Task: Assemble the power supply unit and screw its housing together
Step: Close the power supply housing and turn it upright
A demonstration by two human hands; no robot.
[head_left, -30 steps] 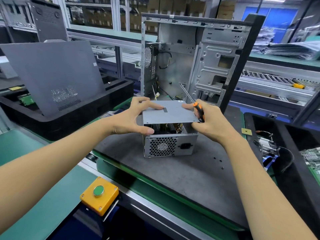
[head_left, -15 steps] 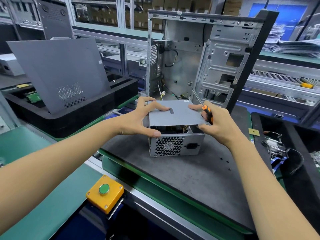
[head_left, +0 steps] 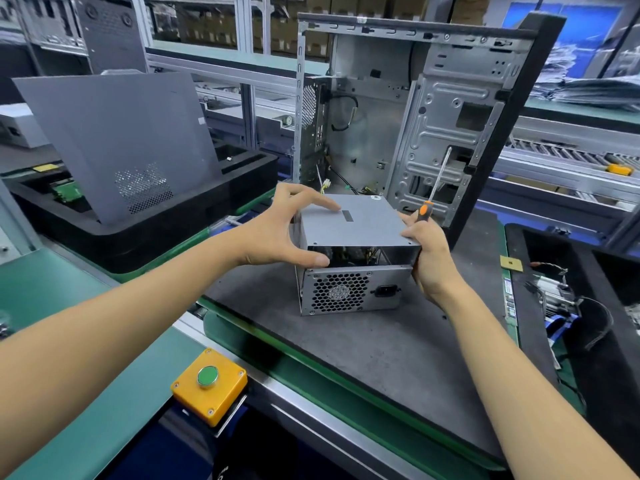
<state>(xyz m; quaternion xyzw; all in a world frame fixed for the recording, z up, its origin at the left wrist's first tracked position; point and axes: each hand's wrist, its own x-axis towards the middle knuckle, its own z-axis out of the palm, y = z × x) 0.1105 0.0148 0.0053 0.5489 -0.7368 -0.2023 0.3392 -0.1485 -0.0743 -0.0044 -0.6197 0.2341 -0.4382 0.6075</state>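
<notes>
The grey power supply unit (head_left: 349, 289) stands on the dark mat, fan grille and power socket facing me. Its metal cover (head_left: 353, 221) sits on top, raised at the front so a gap shows wires inside. My left hand (head_left: 284, 233) grips the cover's left edge, fingers on top and thumb under the front lip. My right hand (head_left: 427, 258) holds the cover's right side while gripping an orange-and-black screwdriver (head_left: 433, 190), whose shaft points up and away.
An open computer case (head_left: 433, 109) stands upright just behind the unit. A grey side panel (head_left: 117, 140) leans in a black foam tray at left. A yellow box with a green button (head_left: 209, 382) sits at the bench's front edge. Boards and cables lie in trays at right.
My right hand slid from the cover's top down onto its right side, and the screwdriver swung more upright. The cover's front edge sits higher over the unit. The view moved closer.
</notes>
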